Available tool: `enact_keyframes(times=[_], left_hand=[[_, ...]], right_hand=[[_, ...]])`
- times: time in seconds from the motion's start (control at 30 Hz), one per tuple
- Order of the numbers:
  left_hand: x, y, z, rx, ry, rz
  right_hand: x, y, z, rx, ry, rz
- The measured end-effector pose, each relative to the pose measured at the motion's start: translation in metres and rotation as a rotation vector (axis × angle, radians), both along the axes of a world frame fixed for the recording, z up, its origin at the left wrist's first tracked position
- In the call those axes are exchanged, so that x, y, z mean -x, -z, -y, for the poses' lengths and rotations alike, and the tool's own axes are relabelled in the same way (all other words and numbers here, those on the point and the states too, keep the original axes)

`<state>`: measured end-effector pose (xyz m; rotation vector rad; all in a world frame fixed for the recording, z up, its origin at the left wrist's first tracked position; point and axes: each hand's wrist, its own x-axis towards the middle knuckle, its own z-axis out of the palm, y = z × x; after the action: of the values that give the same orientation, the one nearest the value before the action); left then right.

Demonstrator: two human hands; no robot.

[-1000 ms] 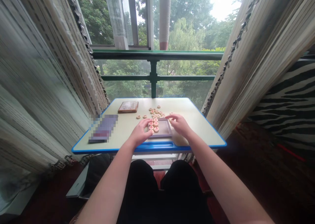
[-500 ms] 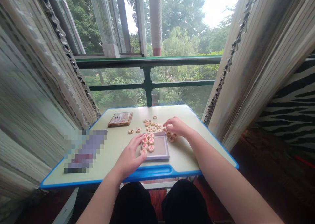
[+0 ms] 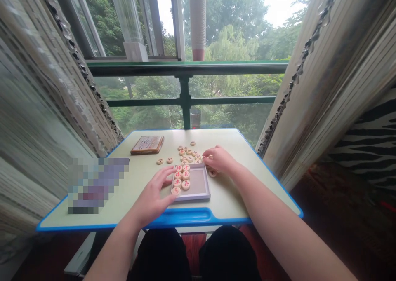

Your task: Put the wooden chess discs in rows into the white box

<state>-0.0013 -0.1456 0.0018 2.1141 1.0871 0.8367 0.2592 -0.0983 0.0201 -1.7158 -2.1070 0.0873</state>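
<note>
A shallow open box (image 3: 200,198) lies near the table's front edge. In its left half, round wooden Chinese chess pieces (image 3: 186,174) with red characters stand in two columns, and its right half shows bare bottom. My left hand (image 3: 154,192) rests at the box's left side, thumb by the front corner and fingers stretched along the edge, apart from each other. Just behind the box's right corner, my right hand (image 3: 220,159) bends its fingers down among loose chess pieces (image 3: 190,159). Its fingertips are closed together, and whatever is between them is hidden.
A flat patterned box (image 3: 147,144) lies at the table's back left. Two chess pieces (image 3: 170,160) sit apart, left of the scattered group. A blurred-out flat object (image 3: 99,186) lies at the left. Curtains (image 3: 309,87) hang on both sides, and a green railing (image 3: 185,69) stands behind the table.
The view has shifted slightly. My right hand has lowered and curled its fingers among the loose pieces, covering more of them. My left hand stays at the box's left side.
</note>
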Motion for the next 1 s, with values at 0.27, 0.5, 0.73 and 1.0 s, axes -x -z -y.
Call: enact_keyframes(times=[0.27, 0.5, 0.73, 1.0], left_hand=[[-0.004, 0.000, -0.001, -0.101, -0.057, -0.009], [-0.011, -0.022, -0.017, -0.214, -0.134, -0.044], [-0.050, -0.064, -0.084, -0.339, -0.003, -0.109], [-0.063, -0.034, -0.106, -0.337, 0.109, 0.006]], right_hand=[[0.003, 0.003, -0.003, -0.012, 0.015, 0.009], [0.005, -0.006, -0.001, -0.162, 0.076, -0.410], [0.012, -0.010, 0.001, 0.001, 0.018, -0.917], [0.013, -0.013, -0.001, 0.201, 0.033, -1.149]])
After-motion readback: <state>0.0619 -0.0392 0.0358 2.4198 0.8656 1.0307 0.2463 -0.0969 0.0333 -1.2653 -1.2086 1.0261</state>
